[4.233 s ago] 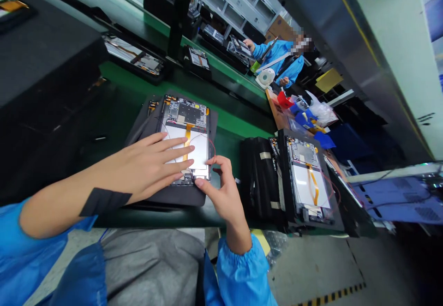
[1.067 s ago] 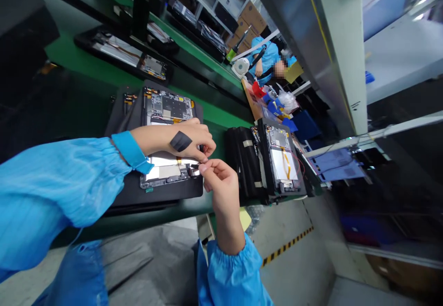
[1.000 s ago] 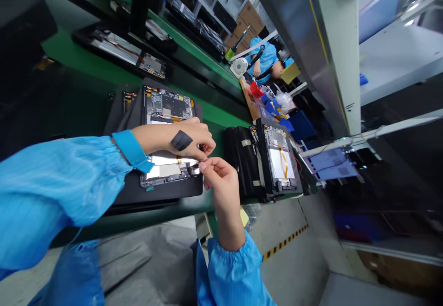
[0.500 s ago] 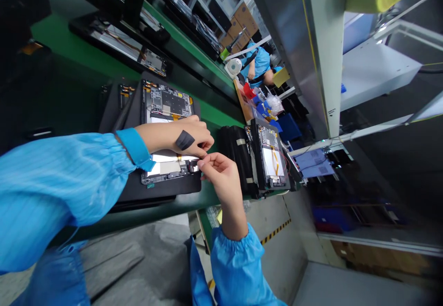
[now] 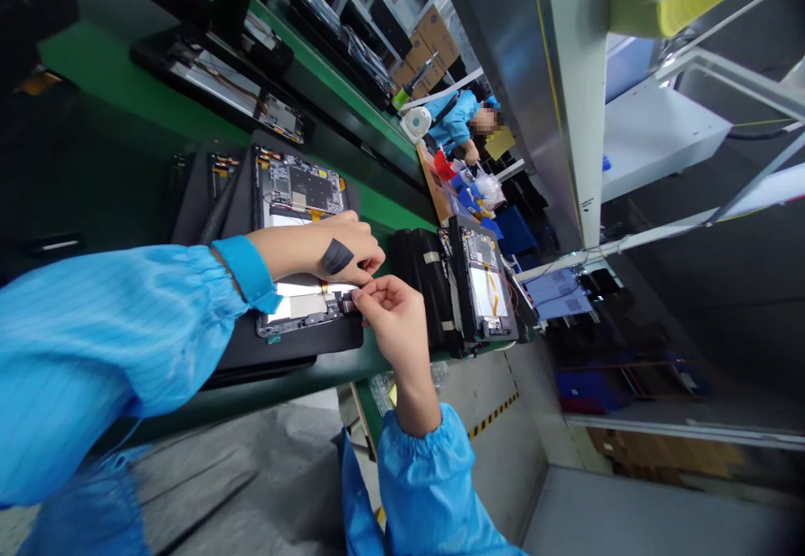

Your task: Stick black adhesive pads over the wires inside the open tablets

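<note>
An opened tablet [image 5: 298,241] lies on a black padded mat [image 5: 289,353], showing a metal frame, a circuit board, a silver panel and an orange flex cable. My left hand [image 5: 340,256], with a black patch on its back, lies across the tablet and curls towards the near right corner. My right hand [image 5: 390,314] pinches at that corner, its fingertips on something small and thin at the tablet's edge. The part itself is too small to name. The left fingertips are partly hidden behind the right hand.
A second opened tablet [image 5: 481,283] lies beside a black padded roll [image 5: 424,288] on the green bench [image 5: 390,214]. Further tablets sit in black trays along it. A co-worker in a blue smock [image 5: 453,124] sits at the far end near a white fan [image 5: 416,124].
My left hand no longer lies flat on the tablet. It has moved to the near corner, and both hands now meet there. The whole view has tilted and shifted.
</note>
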The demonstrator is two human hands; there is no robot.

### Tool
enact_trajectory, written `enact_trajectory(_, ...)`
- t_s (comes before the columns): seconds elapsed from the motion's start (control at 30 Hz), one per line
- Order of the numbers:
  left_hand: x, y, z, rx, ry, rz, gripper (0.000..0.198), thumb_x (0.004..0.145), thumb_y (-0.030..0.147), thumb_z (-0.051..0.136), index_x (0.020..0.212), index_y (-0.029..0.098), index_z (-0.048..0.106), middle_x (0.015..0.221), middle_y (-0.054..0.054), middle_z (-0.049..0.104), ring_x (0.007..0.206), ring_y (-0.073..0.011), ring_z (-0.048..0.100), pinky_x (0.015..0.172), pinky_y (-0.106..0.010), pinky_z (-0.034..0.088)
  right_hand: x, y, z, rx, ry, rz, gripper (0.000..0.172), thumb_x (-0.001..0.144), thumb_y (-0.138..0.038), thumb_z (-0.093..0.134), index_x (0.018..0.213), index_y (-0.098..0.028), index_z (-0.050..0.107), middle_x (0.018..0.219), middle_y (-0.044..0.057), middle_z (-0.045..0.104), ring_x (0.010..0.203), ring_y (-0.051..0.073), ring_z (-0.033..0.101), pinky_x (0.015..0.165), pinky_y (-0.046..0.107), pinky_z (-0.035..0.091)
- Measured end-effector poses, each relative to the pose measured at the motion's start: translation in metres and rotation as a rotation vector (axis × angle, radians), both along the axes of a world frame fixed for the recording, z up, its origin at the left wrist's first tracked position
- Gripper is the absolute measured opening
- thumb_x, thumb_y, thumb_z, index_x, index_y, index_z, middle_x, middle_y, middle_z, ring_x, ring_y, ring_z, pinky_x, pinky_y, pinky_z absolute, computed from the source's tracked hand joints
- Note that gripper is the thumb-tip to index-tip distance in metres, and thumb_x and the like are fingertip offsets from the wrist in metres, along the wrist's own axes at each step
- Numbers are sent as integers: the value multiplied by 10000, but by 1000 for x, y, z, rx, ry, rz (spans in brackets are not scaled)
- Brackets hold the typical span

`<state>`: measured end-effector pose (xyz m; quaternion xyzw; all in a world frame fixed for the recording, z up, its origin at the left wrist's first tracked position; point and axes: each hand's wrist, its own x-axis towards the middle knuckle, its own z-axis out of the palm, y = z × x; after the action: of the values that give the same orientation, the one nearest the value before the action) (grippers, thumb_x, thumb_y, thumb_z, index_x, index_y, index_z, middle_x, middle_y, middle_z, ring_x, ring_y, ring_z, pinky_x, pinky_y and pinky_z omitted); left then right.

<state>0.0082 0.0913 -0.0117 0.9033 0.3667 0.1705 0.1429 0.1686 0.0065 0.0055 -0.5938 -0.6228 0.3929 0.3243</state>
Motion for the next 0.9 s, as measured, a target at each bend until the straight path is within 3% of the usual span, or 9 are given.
enact_trajectory(0.23,-1,-1,7,1,24,-15,146,887,331,664,790,236,718,847,-4,765,954,-230,644,866,-378,364,0,3,0,-20,-8,-39,210,698,-377,764,720,-199,655,606,-34,584,567,123,509,516,234,414)
enact_trajectory(0.33,-7,-9,8,29,8,7,163,941,305,599,955,233,745,1042,-42,784,1049,-251,661,917,-397,404,1,2,-1,-72,79,-40,242,674,-388,808,735,-195,674,594,-45,570,553,112,497,496,216,416)
enact_trajectory(0.43,-19,-29,1,180,-145,25,189,957,253,565,988,247,751,1275,-58,737,1245,-280,615,1071,-460,394,3,3,-2,-119,148,-30,276,665,-410,838,737,-194,681,604,-40,581,544,105,498,481,202,431)
enact_trajectory(0.53,-35,-54,-14,309,-285,-42,212,972,253,585,890,300,775,1285,3,746,1345,-279,574,1219,-522,288,6,4,-4,-137,207,-1,305,662,-435,858,729,-193,685,626,-31,611,534,96,498,482,199,446)
enact_trajectory(0.67,-48,-70,-25,247,-232,-72,311,1014,223,537,960,368,808,1298,31,758,1373,-269,576,1225,-537,299,10,7,-5,-166,269,46,336,660,-465,873,707,-193,681,599,-47,580,497,79,459,492,207,461)
enact_trajectory(0.9,-48,-69,-17,183,-198,-37,350,1008,236,514,1032,409,817,1377,58,723,1463,-285,508,1288,-578,223,13,10,-12,-180,301,58,365,696,-437,887,789,-202,623,586,-82,544,489,74,466,484,187,450)
